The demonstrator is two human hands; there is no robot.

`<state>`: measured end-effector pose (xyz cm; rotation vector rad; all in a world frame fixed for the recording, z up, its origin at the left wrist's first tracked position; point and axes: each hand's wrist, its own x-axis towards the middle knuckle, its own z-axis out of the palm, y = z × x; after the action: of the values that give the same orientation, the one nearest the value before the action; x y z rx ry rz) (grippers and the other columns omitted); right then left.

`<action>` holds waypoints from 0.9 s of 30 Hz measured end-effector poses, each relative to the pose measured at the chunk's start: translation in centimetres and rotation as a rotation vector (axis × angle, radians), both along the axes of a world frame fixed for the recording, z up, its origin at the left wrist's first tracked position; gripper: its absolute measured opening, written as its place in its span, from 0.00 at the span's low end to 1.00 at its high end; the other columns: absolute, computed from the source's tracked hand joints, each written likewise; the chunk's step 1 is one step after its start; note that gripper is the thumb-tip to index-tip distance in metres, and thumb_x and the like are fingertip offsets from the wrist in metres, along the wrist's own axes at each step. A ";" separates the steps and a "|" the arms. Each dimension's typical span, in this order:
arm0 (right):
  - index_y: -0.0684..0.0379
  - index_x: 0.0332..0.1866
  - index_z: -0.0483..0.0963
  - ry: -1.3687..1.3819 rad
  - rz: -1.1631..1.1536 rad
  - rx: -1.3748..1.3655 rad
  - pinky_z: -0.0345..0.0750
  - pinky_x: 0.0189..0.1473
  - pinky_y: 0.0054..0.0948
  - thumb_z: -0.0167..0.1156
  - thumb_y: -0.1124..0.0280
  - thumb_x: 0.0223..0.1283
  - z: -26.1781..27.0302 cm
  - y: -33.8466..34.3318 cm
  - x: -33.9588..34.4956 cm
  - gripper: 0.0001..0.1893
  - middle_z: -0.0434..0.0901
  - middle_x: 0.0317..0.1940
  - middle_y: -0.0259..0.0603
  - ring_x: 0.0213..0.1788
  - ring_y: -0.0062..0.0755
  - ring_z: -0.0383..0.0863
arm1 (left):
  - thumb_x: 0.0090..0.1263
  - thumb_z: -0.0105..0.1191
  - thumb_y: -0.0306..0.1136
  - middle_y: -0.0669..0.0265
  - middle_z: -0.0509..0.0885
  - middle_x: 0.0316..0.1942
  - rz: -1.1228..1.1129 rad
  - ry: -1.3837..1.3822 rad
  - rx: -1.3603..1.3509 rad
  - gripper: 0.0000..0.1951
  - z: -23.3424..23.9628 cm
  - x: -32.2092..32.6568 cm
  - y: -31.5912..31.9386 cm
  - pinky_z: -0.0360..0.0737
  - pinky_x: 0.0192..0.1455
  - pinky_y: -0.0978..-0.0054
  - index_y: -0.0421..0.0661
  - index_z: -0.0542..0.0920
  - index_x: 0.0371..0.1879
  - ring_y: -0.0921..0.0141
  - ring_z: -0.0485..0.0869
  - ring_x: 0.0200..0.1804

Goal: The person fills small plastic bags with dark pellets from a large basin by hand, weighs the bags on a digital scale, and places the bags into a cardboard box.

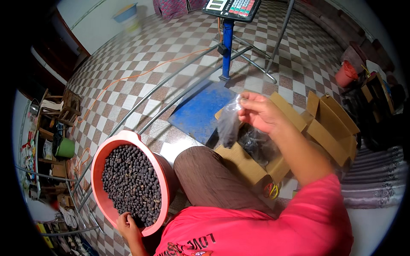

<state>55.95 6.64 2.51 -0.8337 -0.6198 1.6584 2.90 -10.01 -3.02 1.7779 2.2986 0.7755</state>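
Observation:
My right hand (258, 112) pinches the top of a clear plastic bag (229, 126) with greyish, see-through sides; whether it holds anything is hard to tell. The bag hangs between a blue scale platform (200, 110) and an open cardboard box (238, 160), in which more dark-looking plastic bags (253, 140) lie. On my left stands a pink plastic tub (97, 179), filled with small, round, dark dried fruits or seeds (133, 182). At the tub's near rim rests my left hand (126, 225), its fingertips bent inward by the dark pieces; what they grasp is hidden.
A blue post (227, 48) carries the scale's keypad display (232, 8). Metal tubes (173, 84) cross the checkered floor, along with an orange cord (144, 72). A second open carton (334, 128) stands at right. Yellow-and-red-handled scissors (271, 191) lie near my knee.

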 end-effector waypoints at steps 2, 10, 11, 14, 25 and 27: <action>0.59 0.41 0.72 -0.031 -0.016 -0.001 0.77 0.33 0.23 0.57 0.73 0.61 -0.1 -1.3 1.5 0.05 0.78 0.31 0.34 0.31 0.23 0.79 | 0.64 0.50 0.25 0.63 0.76 0.31 -0.035 0.043 0.016 0.04 -0.2 0.1 -0.1 0.71 0.32 0.75 0.42 0.80 0.33 0.69 0.74 0.32; 0.59 0.40 0.72 -0.225 -0.081 -0.182 0.76 0.33 0.24 0.56 0.74 0.61 -6.3 -2.9 6.5 0.04 0.77 0.29 0.34 0.29 0.24 0.78 | 0.63 0.51 0.24 0.61 0.76 0.29 -0.026 0.044 0.013 0.04 0.4 0.5 0.2 0.71 0.34 0.72 0.42 0.80 0.32 0.67 0.74 0.33; 0.58 0.40 0.72 -0.240 -0.086 -0.232 0.76 0.33 0.24 0.56 0.74 0.61 -7.5 -2.8 7.0 0.04 0.77 0.29 0.34 0.29 0.24 0.78 | 0.63 0.51 0.24 0.61 0.76 0.29 -0.023 0.048 0.014 0.04 0.4 0.5 0.2 0.71 0.34 0.72 0.42 0.80 0.32 0.67 0.74 0.33; 0.57 0.40 0.72 -0.105 -0.182 -0.282 0.75 0.33 0.24 0.56 0.76 0.60 -12.2 -2.2 7.1 0.04 0.77 0.30 0.34 0.29 0.25 0.77 | 0.62 0.51 0.24 0.62 0.76 0.29 -0.031 0.043 0.020 0.04 0.5 0.6 0.3 0.71 0.34 0.72 0.42 0.80 0.32 0.67 0.74 0.33; 0.58 0.42 0.70 -0.108 -0.465 -0.535 0.78 0.31 0.32 0.55 0.78 0.58 -29.8 -2.1 7.6 0.08 0.77 0.30 0.38 0.30 0.33 0.78 | 0.59 0.52 0.23 0.61 0.77 0.27 0.015 0.081 -0.038 0.05 0.0 -0.1 0.2 0.72 0.36 0.71 0.42 0.81 0.31 0.67 0.75 0.33; 0.59 0.43 0.72 -0.743 -0.464 -0.569 0.78 0.30 0.33 0.55 0.78 0.57 -30.1 -2.2 7.3 0.09 0.78 0.31 0.41 0.32 0.31 0.80 | 0.59 0.52 0.23 0.61 0.78 0.28 0.013 0.093 -0.042 0.05 0.1 0.0 0.4 0.72 0.36 0.71 0.42 0.81 0.31 0.66 0.76 0.33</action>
<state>63.23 4.46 -27.57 -1.8931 -0.3872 1.0671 2.87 -9.60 -2.92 1.8204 2.3680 0.6547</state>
